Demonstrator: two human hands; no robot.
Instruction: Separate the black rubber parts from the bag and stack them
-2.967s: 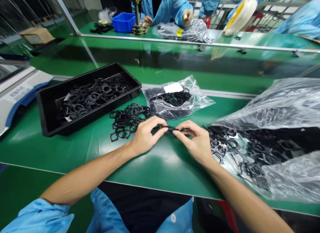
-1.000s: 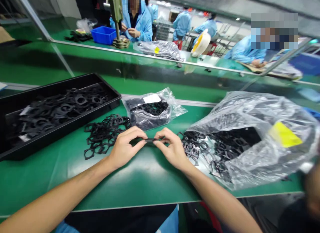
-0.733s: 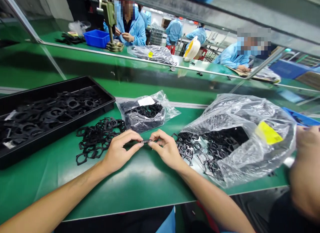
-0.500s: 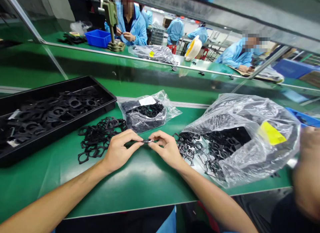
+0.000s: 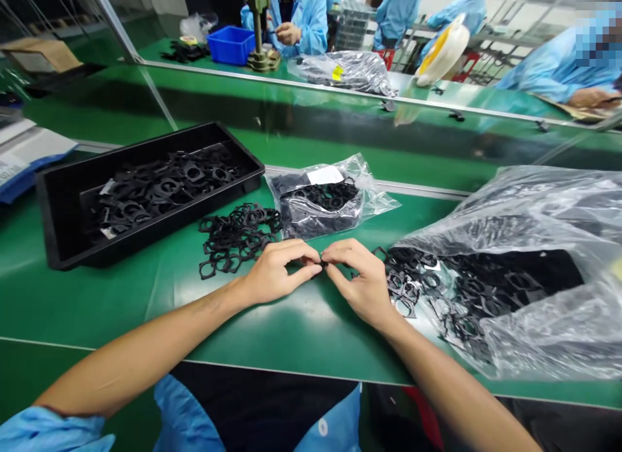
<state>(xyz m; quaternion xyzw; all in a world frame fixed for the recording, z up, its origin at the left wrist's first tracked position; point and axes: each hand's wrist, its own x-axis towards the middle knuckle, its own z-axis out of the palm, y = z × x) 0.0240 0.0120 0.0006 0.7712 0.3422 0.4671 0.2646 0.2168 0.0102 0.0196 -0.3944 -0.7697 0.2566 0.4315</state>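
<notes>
Between fingertips and thumbs, my left hand (image 5: 284, 267) and my right hand (image 5: 359, 274) pinch one small black plastic part (image 5: 323, 263) just above the table. The fingers cover most of it, so its shape is hidden. Left of my hands lies a loose pile of thin black rings (image 5: 238, 235). Behind the hands is a small clear bag (image 5: 321, 215) holding similar rings. By my right hand, black ring-shaped parts (image 5: 466, 296) spill from the mouth of a large clear plastic bag (image 5: 549, 212).
A long black tray (image 5: 63, 245) of black parts stands at the left on the green table (image 5: 291, 335). Beyond a low clear partition, people in blue coats work beside a blue bin (image 5: 230, 45), a press stand (image 5: 260, 31) and another plastic bag (image 5: 345, 70).
The view has swung left, so the scene sits further right and the whole tray shows. My hands have drawn closer together around the part, which now shows less.
</notes>
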